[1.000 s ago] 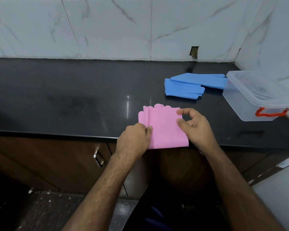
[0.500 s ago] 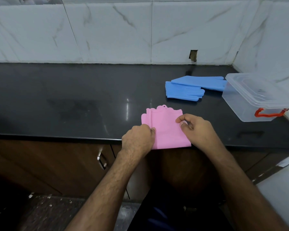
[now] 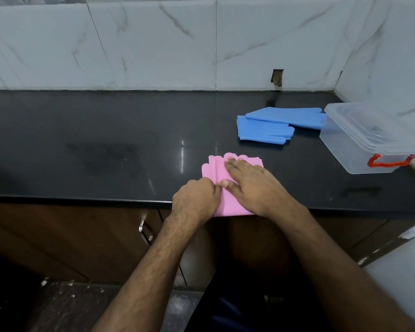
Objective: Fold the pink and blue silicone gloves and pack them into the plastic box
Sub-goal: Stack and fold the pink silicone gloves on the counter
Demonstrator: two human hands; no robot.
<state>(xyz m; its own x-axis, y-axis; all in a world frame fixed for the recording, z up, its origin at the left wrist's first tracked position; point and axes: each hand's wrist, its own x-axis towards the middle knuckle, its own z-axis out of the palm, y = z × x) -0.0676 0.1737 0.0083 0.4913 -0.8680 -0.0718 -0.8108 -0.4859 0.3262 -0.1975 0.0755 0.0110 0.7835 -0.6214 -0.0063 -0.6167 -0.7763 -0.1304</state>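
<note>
The folded pink gloves lie at the counter's front edge, their near end hanging slightly over it. My right hand lies flat on top of them with fingers stretched out, pressing them down. My left hand has curled fingers at the pink gloves' left edge; whether it pinches the edge is hidden. The two blue gloves lie flat and unfolded farther back to the right, one overlapping the other. The clear plastic box with a red latch stands at the right, its lid on.
A black stone counter runs along a marble-tiled wall with a small hole in it. Brown cabinets with a metal handle sit below. A white surface is at the lower right.
My right hand has gone from pinching the pink gloves' right edge to lying flat across them, fingers spread toward their far end. My left hand stays at the left edge.
</note>
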